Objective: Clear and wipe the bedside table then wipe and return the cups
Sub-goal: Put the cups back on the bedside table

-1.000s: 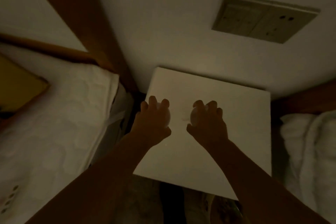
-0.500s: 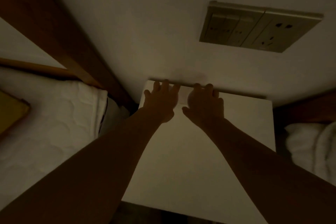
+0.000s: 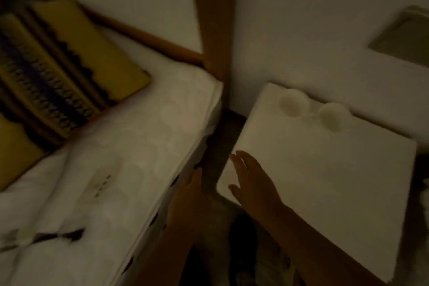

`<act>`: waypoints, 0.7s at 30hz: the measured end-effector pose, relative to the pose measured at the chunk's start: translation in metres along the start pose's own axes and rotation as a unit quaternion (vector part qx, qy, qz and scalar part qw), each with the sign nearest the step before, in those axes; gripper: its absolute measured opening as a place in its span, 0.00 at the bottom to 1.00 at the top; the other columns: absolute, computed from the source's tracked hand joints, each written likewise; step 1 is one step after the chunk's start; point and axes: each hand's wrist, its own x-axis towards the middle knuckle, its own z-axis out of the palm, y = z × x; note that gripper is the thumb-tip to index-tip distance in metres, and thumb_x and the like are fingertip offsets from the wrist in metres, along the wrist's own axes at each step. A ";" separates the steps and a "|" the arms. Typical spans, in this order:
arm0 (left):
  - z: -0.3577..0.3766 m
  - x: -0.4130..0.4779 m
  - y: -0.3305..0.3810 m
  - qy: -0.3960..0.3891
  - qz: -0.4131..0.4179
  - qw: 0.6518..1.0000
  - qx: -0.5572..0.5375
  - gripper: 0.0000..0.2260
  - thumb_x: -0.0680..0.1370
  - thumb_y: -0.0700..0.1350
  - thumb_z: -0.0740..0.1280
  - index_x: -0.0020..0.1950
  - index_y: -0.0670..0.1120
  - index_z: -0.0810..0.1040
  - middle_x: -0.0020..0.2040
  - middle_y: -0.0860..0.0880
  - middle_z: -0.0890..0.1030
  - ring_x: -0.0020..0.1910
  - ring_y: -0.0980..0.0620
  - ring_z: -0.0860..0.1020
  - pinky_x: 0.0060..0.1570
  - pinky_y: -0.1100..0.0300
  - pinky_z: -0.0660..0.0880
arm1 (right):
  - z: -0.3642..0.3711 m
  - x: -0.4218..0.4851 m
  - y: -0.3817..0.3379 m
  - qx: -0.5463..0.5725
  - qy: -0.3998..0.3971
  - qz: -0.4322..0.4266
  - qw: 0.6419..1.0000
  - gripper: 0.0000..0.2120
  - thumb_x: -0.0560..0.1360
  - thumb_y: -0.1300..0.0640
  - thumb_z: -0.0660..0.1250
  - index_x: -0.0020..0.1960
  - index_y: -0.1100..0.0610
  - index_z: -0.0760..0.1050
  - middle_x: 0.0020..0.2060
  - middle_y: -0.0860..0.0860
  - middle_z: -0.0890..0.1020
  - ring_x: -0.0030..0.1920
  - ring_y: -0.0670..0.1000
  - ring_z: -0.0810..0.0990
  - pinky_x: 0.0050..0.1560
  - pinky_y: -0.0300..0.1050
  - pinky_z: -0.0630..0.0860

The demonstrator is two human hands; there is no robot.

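Both forearms reach forward, bare. Right hand (image 3: 251,183) open, palm down, fingers spread and extended, thumb out to the side. Left hand (image 3: 189,197) lower, seen edge-on, fingers straight and together, nothing held. Dim and blurred throughout.

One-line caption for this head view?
Two cups stand on the bedside table; both empty hands hover nearby.

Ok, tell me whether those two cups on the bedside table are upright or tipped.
Upright, it seems: both cups show round tops, standing at the bedside table's back edge. Blur hides which end is up.
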 end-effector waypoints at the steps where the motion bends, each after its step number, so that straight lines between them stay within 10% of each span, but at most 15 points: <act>1: -0.003 -0.017 -0.031 0.000 -0.023 1.000 -0.005 0.28 0.79 0.49 0.63 0.77 0.52 0.57 0.75 0.49 0.64 0.71 0.48 0.67 0.66 0.55 0.67 | 0.020 0.000 -0.021 0.006 -0.037 -0.014 0.999 0.37 0.78 0.50 0.66 0.80 0.50 0.50 0.79 0.50 0.54 0.78 0.51 0.56 0.75 0.46 0.63; 11: -0.023 -0.121 -0.224 0.081 -0.191 0.976 -0.074 0.28 0.78 0.50 0.65 0.77 0.48 0.59 0.75 0.50 0.65 0.72 0.51 0.66 0.68 0.57 0.66 | 0.123 0.024 -0.179 -0.014 -0.161 -0.140 0.977 0.33 0.78 0.51 0.67 0.78 0.52 0.56 0.71 0.54 0.67 0.66 0.57 0.73 0.62 0.54 0.75; 21: -0.069 -0.094 -0.304 0.227 -0.216 0.935 -0.165 0.31 0.74 0.49 0.71 0.74 0.47 0.63 0.70 0.46 0.70 0.68 0.46 0.70 0.65 0.54 0.69 | 0.143 0.102 -0.255 -0.010 -0.031 -0.202 0.979 0.36 0.75 0.58 0.71 0.77 0.52 0.57 0.76 0.51 0.58 0.59 0.56 0.79 0.54 0.56 0.80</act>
